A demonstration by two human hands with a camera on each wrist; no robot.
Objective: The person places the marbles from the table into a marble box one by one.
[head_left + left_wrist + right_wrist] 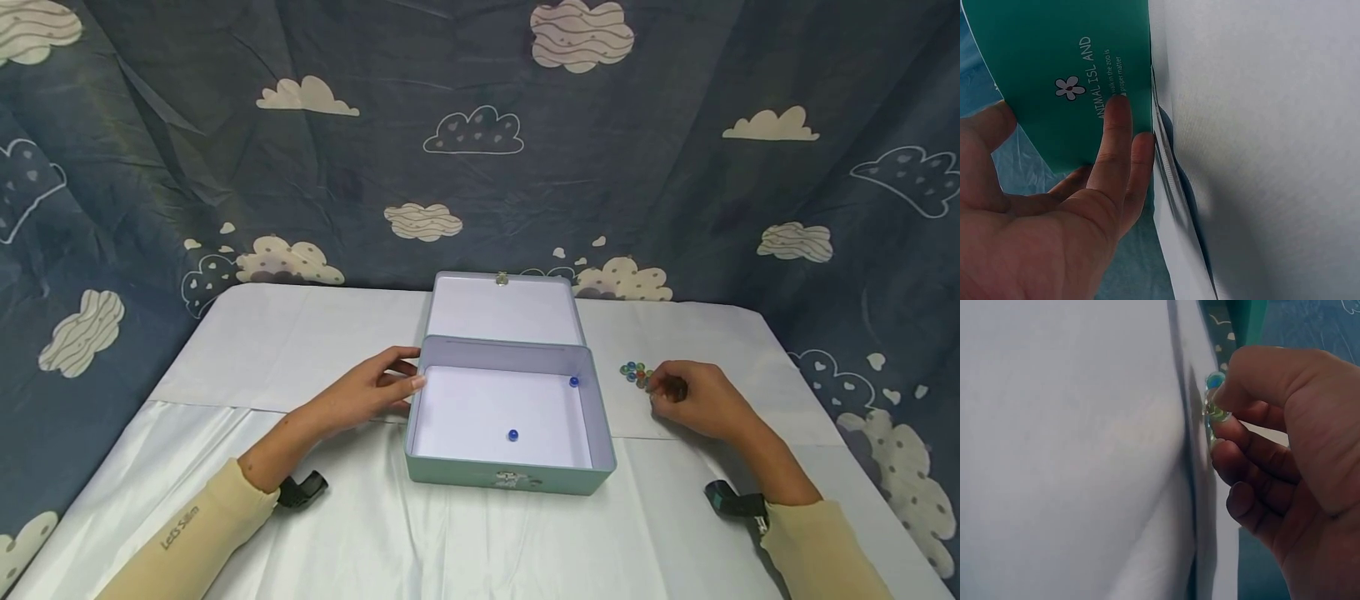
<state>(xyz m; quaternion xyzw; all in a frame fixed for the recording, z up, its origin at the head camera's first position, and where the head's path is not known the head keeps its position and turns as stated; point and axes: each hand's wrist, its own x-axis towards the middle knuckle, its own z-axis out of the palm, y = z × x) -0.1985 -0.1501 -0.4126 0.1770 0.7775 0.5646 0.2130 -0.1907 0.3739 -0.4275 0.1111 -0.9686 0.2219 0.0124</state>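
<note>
A green tin box (510, 478) with a white inside stands with its lid (506, 308) folded back. Two blue marbles (513, 435) lie apart on its floor. My left hand (367, 387) rests against the box's left side, fingers extended along the printed green wall (1054, 56) and thumb near the rim. To the right of the box, my right hand (701, 400) is at a small cluster of coloured marbles (632, 368). In the right wrist view, its thumb and index finger pinch a yellow-green glass marble (1218, 415); a bluish marble (1215, 379) shows just beyond.
A white cloth (337, 517) with folds covers the table. Behind it hangs a dark blue curtain (480, 183) with a cloud print, close behind the raised lid. Black wrist cameras (302, 490) sit at both sleeves.
</note>
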